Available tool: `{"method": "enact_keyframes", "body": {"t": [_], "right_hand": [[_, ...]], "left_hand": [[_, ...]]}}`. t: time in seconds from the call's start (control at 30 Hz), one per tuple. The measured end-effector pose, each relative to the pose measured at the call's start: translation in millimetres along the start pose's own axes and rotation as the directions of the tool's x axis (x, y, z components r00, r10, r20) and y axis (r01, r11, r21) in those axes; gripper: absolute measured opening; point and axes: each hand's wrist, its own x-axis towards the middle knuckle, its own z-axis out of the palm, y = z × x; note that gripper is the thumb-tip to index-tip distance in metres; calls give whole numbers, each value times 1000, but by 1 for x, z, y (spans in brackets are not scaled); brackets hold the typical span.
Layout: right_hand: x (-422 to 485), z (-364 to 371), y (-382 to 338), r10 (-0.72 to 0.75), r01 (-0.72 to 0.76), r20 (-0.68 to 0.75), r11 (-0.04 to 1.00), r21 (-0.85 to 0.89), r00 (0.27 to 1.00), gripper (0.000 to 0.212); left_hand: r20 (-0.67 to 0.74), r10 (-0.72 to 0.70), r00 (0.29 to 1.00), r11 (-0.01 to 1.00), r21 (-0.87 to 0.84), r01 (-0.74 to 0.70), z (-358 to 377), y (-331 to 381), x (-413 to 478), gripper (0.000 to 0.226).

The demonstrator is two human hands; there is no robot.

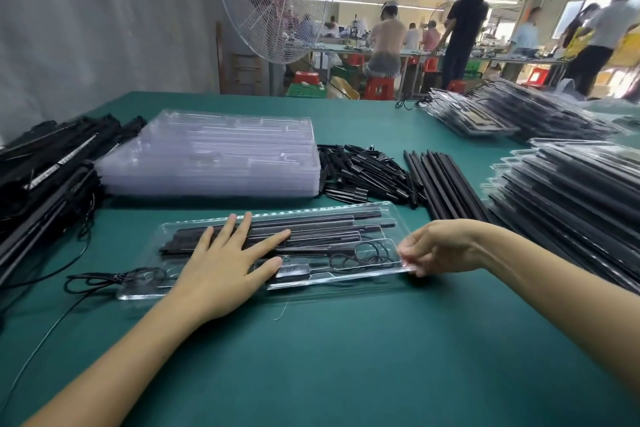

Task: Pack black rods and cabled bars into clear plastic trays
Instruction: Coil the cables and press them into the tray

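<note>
At the left edge of the desk [346, 357] I see a heap of black cabled bars [52, 166], cut off by the frame, so I cannot count them. Just right of it, toward the far side, stands a stack of empty trays [214, 156]. In front of that stack, near the desk's middle, lies the clear tray [346, 277]. Black rods [329, 222] fill its far slots and a coiled cable [367, 253] sits in its near right pocket. A cable loop [104, 279] spills over the tray's left end onto the desk. My left hand [221, 274] lies flat on the rods, fingers straight and spread wide, hiding the tray's middle. My right hand [440, 246] pinches the tray's right end with fingers curled at the rim, and the fingertips blur against the plastic. Behind the tray's right end lie a pile of short rods [363, 170] and a row of long rods [446, 184]. Along the desk's right edge, stacks of filled trays [571, 191] are smeared by blur and run out of frame.
</note>
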Motion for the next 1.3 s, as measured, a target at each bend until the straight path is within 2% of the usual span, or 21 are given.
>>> {"method": "enact_keyframes", "body": {"t": [0.13, 0.57, 0.83, 1.0, 1.07, 1.3], "right_hand": [[6, 7, -1, 28, -26, -136, 1000, 17, 990, 24], [11, 17, -5, 54, -89, -345, 992, -87, 937, 28], [6, 27, -8, 45, -121, -347, 972, -200, 937, 25], [-3, 24, 0, -61, 36, -241, 994, -107, 969, 22], [-6, 21, 1, -70, 57, -212, 996, -68, 975, 21], [4, 24, 1, -58, 3, -301, 984, -181, 952, 29]], "left_hand": [[-15, -8, 1000, 1000, -2, 8, 1, -1, 1, 40], [-14, -12, 1000, 1000, -8, 12, 1, 1, -1, 44], [-19, -4, 1000, 1000, 1, 4, 3, 0, -1, 42], [-20, -7, 1000, 1000, 9, 7, 4, -1, 1, 42], [-22, -4, 1000, 1000, 4, 4, 4, -1, 2, 41], [-13, -11, 1000, 1000, 15, 11, 4, -2, 2, 41]]}}
